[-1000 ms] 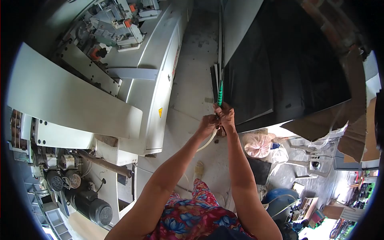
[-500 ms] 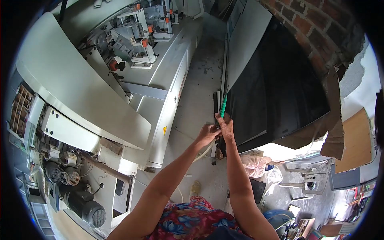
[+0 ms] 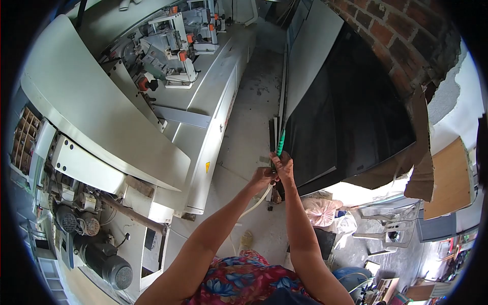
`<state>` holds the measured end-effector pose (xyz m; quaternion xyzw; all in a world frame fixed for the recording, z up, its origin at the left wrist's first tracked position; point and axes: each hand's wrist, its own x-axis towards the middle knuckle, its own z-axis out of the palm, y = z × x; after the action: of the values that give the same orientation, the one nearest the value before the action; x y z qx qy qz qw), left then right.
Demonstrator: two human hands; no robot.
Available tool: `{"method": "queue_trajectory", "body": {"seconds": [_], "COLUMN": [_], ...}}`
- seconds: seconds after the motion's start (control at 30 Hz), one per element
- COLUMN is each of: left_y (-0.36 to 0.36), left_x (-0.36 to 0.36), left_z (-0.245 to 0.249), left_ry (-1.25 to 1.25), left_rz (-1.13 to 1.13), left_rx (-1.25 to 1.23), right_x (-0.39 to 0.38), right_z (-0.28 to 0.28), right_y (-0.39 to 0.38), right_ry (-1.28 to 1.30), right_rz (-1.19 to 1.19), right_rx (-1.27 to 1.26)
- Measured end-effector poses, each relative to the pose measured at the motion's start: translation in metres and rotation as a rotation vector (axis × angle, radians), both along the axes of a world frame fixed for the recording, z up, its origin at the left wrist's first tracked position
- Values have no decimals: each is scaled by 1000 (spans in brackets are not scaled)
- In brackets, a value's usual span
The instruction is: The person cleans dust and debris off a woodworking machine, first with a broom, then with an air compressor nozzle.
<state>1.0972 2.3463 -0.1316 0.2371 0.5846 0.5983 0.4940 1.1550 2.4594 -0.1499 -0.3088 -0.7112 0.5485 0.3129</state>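
Note:
A green ribbed tool handle (image 3: 281, 142) with a thin rod at its far end points up and away from me. My right hand (image 3: 283, 165) is closed round its near end. Close against it on the left, my left hand (image 3: 264, 176) has its fingers bent together at the base of the tool. A pale hose (image 3: 258, 202) curves down from the hands toward the floor. What the left fingertips grip is too small to make out.
On the left stands a large white machine (image 3: 101, 112) with clamps and motors. Dark glossy panels (image 3: 351, 112) lean against the brick wall on the right. Bags (image 3: 321, 211) and a plastic chair (image 3: 389, 231) are at the lower right.
Both hands and the green handle have moved slightly down toward my body and a little left. The hose has shifted with them.

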Motion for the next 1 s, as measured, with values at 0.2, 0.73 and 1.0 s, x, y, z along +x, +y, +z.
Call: {"method": "queue_trajectory", "body": {"seconds": [0.2,0.73,1.0], "left_y": [-1,-25,-36], "left_x": [2,-20,-7], "left_z": [-7,-37,-25], "left_ry": [-75,347,566], "left_rz": [18,207,410], "left_rx": [22,-96,-74], "right_x": [-5,-49,-59], "right_z": [-18,-32,-27], "right_y": [6,-22,-29], "right_ry": [-23,98,175], "right_rz": [23,185,305], "right_rx": [-1,-10,-47]}}
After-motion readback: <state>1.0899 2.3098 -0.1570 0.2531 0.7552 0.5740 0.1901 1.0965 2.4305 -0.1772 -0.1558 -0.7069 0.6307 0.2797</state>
